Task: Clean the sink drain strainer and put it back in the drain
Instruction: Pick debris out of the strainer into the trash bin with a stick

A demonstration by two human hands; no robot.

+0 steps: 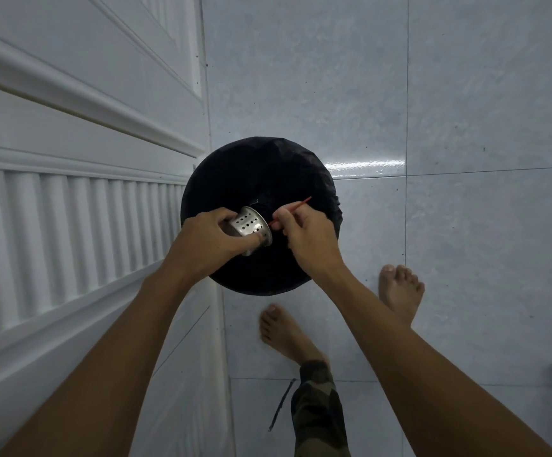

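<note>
Roughly midway, by my read: your left hand (208, 240) is wrapped round the strainer (250, 225), fingers curled over its perforated metal wall. The cup is tipped on its side with the flanged rim facing right, held over the black-lined bin (235, 159). Your right hand (304, 237) pinches a thin red stick (296, 207), whose near end points at the strainer's mouth and whose far end angles up and right. That looks like picking debris out of the holes so it drops into the bin. The strainer is out of the drain and off any surface, so removal counts as done and scraping is the step in hand. I can't tell how clean the inside is, since the opening faces away and the bin interior is too dark to show what has fallen. Left to do, as judged: finish clearing the holes, probably rinse, then seat it back in the drain. No sink or drain shows here, only tiled floor (466, 94), a white panelled door (86, 159) at left and your bare feet (400, 288) beside the bin.
</note>
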